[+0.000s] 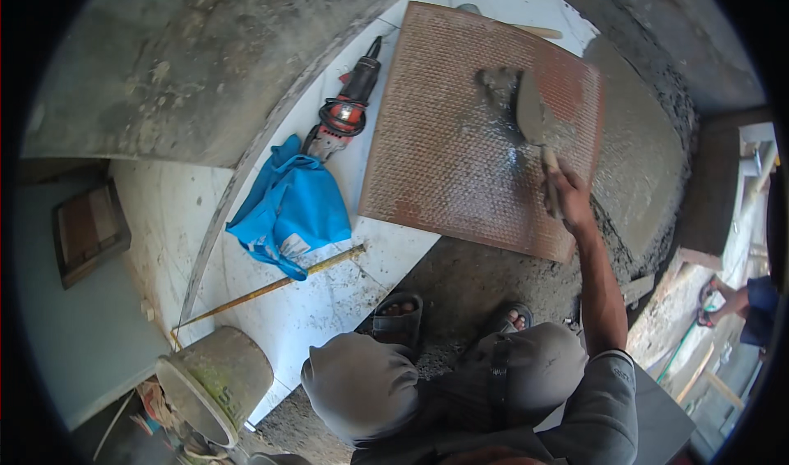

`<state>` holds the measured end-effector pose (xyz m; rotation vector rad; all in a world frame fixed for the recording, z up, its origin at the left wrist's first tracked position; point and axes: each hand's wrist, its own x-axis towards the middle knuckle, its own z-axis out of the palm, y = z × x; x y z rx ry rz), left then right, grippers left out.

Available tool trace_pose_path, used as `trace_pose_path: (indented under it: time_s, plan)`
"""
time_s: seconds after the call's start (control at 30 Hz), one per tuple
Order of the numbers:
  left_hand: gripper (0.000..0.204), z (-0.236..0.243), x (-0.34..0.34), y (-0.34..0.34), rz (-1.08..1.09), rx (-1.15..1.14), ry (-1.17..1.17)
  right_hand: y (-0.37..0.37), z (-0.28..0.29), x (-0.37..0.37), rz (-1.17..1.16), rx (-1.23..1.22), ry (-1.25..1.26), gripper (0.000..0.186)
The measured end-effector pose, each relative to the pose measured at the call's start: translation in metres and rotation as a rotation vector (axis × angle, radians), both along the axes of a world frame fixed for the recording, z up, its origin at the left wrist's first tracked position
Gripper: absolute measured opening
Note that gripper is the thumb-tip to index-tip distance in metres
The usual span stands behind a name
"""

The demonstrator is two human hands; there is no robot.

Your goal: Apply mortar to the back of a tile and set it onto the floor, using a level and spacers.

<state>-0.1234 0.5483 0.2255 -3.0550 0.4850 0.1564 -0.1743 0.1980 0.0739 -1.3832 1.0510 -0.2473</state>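
My right hand point(567, 190) grips the wooden handle of a pointing trowel point(531, 108). Its blade rests over a large square brown tile point(419, 136) with a dimpled surface, where a lump of grey wet mortar point(493, 83) lies beside the blade, with a thinner wet smear around it. The tile lies across white marbled tiles point(329, 313) and the grey mortar bed point(641, 153) to its right. My left hand is not in view. Left of the brown tile are a red and black power tool point(353, 87) and a crumpled blue bag point(300, 206).
A thin yellow stick point(271, 286) crosses the white tiles. A dirty plastic bucket point(214, 383) stands at lower left. A concrete wall point(164, 62) borders the work area. My sandalled feet are below the tile. Another person's bare leg point(731, 301) shows at the right edge.
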Motion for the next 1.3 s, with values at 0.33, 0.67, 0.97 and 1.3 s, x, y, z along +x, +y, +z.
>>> trace_pose_path:
  time_s: [0.33, 0.67, 0.97, 1.3]
  plan:
    - [0.022, -0.051, -0.024, 0.039, 0.318, -0.289, 0.038, 0.025, -0.007, 0.017, 0.525, -0.565, 0.302, 0.049]
    - [0.019, -0.063, -0.03, 0.054, 0.277, -0.21, 0.02, 0.023, 0.037, -0.003, 0.351, 0.014, 0.432, 0.051]
    - [0.037, 0.015, 0.007, 0.019, -0.057, -0.053, 0.163, -0.036, 0.0, 0.061, 0.809, -0.912, 0.454, 0.051]
    - [0.032, -0.004, -0.002, 0.019, 0.131, -0.106, 0.084, -0.011, 0.061, 0.064, 0.605, -0.372, 0.419, 0.05]
